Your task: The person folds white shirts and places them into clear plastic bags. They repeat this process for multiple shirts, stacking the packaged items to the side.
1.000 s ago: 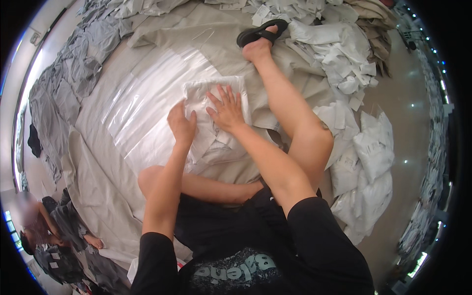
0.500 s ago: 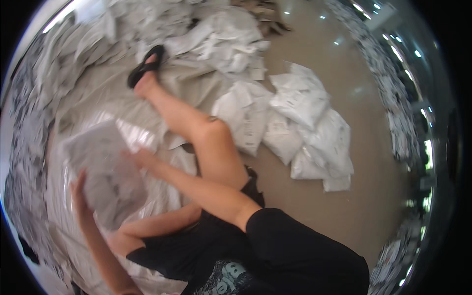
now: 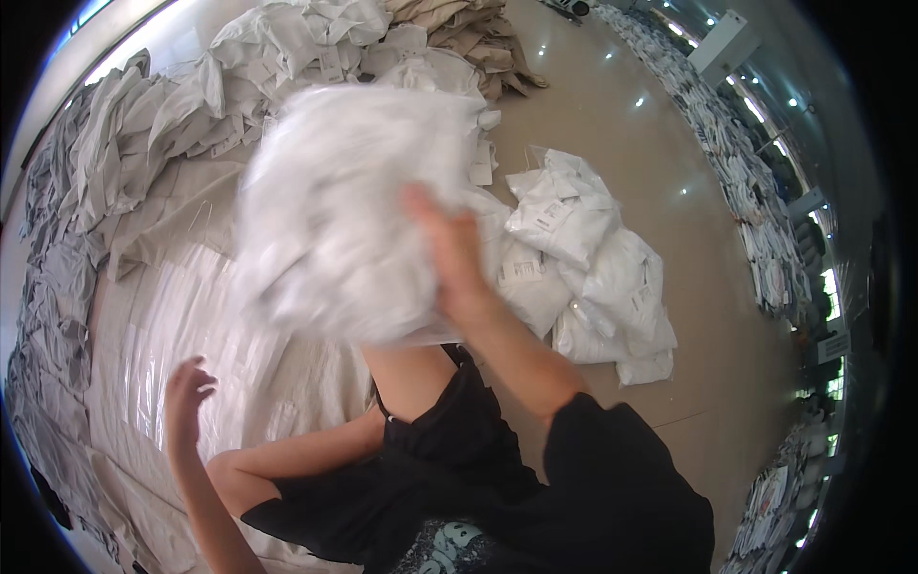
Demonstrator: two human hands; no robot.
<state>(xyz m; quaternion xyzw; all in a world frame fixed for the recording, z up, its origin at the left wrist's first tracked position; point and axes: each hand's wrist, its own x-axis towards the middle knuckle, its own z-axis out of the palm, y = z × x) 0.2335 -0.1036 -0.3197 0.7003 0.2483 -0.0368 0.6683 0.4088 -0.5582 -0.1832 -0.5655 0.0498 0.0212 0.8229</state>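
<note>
A clear plastic bag with a white folded garment inside [image 3: 330, 215] is up in front of me, smeared by motion. My right hand [image 3: 454, 253] grips it at its right edge, thumb on the near face; the other fingers are hidden behind it. My left hand [image 3: 186, 397] is raised at the left, apart from the bag, fingers loosely bent and spread with nothing in them. Below and beside it lie flat clear plastic bags [image 3: 177, 330] on a beige cloth [image 3: 134, 402]. The raised bag hides my lower leg and foot.
Several bagged white garments [image 3: 612, 277] are heaped on the tiled floor [image 3: 698, 354] at the right. Loose white and grey clothes [image 3: 143, 143] bank up along the left and far side, with brown ones [image 3: 478, 38] at the back. Stacked garments [image 3: 736, 182] line the far right.
The bagged garment has moved right and up from the left side, nearer my view. My left hand has let go of it; my right hand now carries it alone.
</note>
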